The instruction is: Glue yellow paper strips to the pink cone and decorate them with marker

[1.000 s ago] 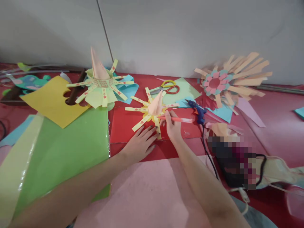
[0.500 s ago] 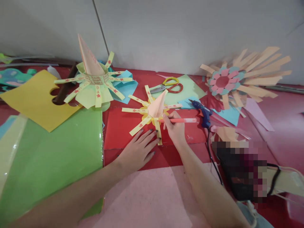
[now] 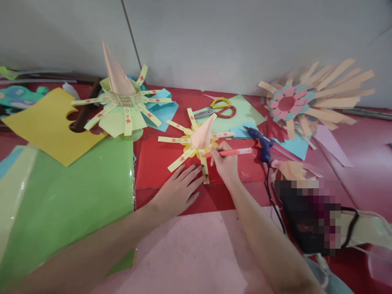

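Note:
A paper craft [image 3: 196,141] with a peach cone and yellow star-printed strips lies on a red sheet [image 3: 159,163]. My right hand [image 3: 225,163] is closed round an orange pen [image 3: 232,153], whose tip touches a strip near the cone's base. My left hand [image 3: 179,188] lies flat on the red sheet, fingers spread, fingertips at the end of a lower strip.
A taller cone craft [image 3: 121,102] stands at the back left beside a yellow sheet [image 3: 39,126]. Scissors [image 3: 216,110], a blue glue gun [image 3: 260,143] with a black cord, a fan-shaped paper flower [image 3: 294,102], green [image 3: 67,196] and pink [image 3: 190,253] sheets lie around.
The view has shifted slightly. Both hands stay at the small craft, and the pen has barely moved.

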Demonstrator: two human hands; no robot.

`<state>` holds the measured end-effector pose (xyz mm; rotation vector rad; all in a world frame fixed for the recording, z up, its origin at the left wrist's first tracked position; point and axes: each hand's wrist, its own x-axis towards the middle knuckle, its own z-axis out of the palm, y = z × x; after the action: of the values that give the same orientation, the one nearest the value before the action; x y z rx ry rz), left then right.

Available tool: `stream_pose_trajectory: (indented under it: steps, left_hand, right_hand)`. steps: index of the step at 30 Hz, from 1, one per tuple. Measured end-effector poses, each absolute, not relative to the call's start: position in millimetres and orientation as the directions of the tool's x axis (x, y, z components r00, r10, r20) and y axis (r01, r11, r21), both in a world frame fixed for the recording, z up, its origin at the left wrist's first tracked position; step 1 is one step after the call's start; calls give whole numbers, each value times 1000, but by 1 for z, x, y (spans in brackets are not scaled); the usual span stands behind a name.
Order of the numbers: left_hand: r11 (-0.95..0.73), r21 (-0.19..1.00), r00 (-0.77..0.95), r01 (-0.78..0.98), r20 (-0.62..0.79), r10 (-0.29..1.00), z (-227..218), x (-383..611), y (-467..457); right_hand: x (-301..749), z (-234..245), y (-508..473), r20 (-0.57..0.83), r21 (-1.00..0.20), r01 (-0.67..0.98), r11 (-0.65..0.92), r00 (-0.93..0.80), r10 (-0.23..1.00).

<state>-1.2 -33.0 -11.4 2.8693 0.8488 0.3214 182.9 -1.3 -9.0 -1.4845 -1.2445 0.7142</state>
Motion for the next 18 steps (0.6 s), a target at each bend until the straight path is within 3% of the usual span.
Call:
stream_pose_trajectory:
  steps: [13, 18]
  left_hand:
    - [-837, 185, 820, 515, 177, 544, -8, -1, -33]
    - [-843, 165, 824, 511, 183, 536, -8, 0, -34]
  right_hand:
    - [179, -3, -7, 223, -956, 266, 125, 378, 898]
    - [178, -3, -12, 220, -932, 351, 89, 355, 909]
